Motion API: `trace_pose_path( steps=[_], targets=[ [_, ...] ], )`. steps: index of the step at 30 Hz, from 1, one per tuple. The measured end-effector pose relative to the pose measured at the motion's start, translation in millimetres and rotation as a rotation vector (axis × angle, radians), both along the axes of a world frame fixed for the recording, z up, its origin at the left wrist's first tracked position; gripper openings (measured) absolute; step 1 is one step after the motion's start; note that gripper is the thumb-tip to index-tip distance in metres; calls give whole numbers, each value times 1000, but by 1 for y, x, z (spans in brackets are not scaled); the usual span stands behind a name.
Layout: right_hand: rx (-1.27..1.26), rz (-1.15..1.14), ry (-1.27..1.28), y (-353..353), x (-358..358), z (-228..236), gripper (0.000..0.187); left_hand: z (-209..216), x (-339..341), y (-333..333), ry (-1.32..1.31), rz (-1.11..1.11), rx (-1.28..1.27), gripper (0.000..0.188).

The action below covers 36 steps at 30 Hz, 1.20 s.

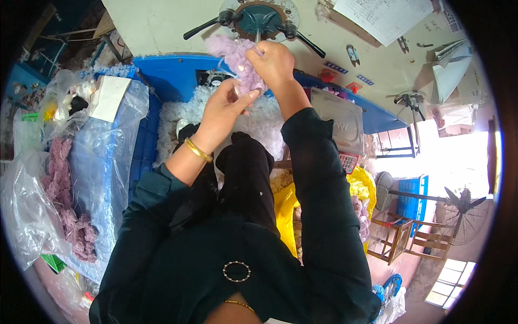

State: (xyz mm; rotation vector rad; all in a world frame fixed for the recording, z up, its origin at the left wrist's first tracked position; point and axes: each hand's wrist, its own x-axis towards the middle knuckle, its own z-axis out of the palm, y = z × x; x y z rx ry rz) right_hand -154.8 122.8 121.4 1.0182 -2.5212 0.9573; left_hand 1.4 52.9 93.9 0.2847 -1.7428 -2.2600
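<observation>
A fluffy light purple plush piece [233, 52] is up at the table's front edge, between my two hands. My right hand [274, 66] grips its upper right side, fingers curled, close to a thin metal tube [258, 34]. From below, my left hand [227, 103] pinches the lower end of the plush between thumb and fingers. The tube sticks out of a round dark fitting [260, 18] with black-handled levers on both sides. Whether its tip enters the plush is hidden by the plush and my right hand. White fluffy stuffing [186, 105] lies beneath my hands.
At left, a blue crate [143, 127] carries clear plastic bags and purple plush pieces [70, 216]. Papers [383, 19] and small snips [352, 55] lie on the table [156, 27]. A clear plastic box [338, 120] and a yellow bag [286, 213] stand by my right arm.
</observation>
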Motion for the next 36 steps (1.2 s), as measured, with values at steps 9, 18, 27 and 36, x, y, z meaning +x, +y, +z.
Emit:
trace_pose_path(
  steps=[9,18,27,36],
  targets=[
    [30,25,-19,13,3,-9,29,-2,6,11,149,233,-952,32],
    [-143,35,-16,21,31,-21,24,-16,18,7,106,239,-1154,31],
    [-49,-113,-16,-10,10,3,31,-7,-20,-31,-82,-163,556,29],
    [-116,-148,-160,1,30,-3,27,-23,9,20,-257,2,-238,16]
  ],
)
